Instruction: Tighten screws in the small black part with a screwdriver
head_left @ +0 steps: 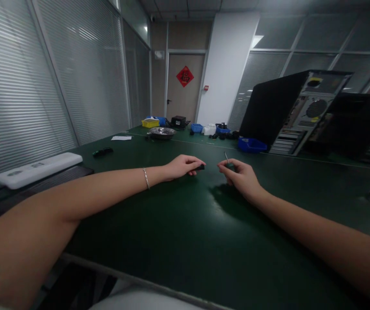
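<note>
Arms over green tabletop — L grip pinching blk part, R grip a screwdriver — red-signed door beyond.

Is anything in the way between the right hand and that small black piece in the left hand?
Nothing visible stands between the right hand and the small black piece, though the left hand partly covers it.

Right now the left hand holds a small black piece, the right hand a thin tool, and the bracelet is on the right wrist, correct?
No, the bracelet is on the left wrist, as the head view shows. The left hand holds the small black piece, and the right hand the thin tool.
</note>
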